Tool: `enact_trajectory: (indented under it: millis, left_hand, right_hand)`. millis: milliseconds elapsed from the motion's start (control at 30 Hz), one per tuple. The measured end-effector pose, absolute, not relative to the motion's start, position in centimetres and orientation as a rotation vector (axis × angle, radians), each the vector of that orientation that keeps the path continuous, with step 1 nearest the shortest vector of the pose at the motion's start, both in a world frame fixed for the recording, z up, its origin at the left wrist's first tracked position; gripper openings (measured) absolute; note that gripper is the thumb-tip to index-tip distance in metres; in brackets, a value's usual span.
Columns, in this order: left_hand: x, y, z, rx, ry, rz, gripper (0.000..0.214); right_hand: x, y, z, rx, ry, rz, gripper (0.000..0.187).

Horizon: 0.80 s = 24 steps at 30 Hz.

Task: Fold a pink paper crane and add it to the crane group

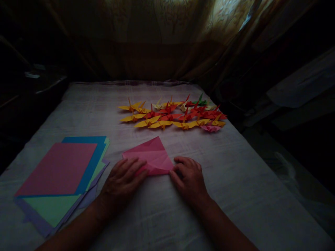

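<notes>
A pink sheet of origami paper (154, 157) with crease lines lies on the cloth-covered table, its near edge folded up. My left hand (125, 176) rests flat across the paper's left part, fingers stretched out and covering that corner. At the right corner, my right hand (188, 174) has its thumb and curled fingers closed on the paper's tip. Left of my left hand sits a stack of coloured paper (60, 167), with a pink sheet on top and blue, light green and purple ones showing beneath.
Several folded paper cranes (170, 115) in yellow, red, cream, green and pink stand in rows beyond the pink paper. The pale checked tablecloth (104, 97) reaches back to a patterned curtain (162, 35). The room is dim, with dark areas at both sides.
</notes>
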<state>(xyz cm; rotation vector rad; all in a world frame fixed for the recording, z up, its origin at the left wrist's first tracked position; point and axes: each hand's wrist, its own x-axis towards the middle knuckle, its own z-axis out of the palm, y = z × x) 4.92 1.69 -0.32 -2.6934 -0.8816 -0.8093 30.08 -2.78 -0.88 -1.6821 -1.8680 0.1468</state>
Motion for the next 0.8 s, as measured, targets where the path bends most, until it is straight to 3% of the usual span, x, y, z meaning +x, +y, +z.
enact_trajectory:
  millis: [67, 167, 800]
  left_hand:
    - [5.3, 1.0, -0.4, -2.734, -0.765, -0.728, 0.041]
    - [6.0, 0.5, -0.4, -2.788, -0.698, -0.675, 0.033]
    - [5.9, 0.3, -0.7, -2.982, -0.807, -0.545, 0.038]
  right_hand:
    - [30.0, -2.7, -0.8, -1.685, -1.875, 0.147, 0.01]
    - [30.0, -2.7, -0.8, -1.684, -1.875, 0.134, 0.01]
    - [30.2, -2.8, -0.9, -1.711, -1.867, 0.14, 0.013]
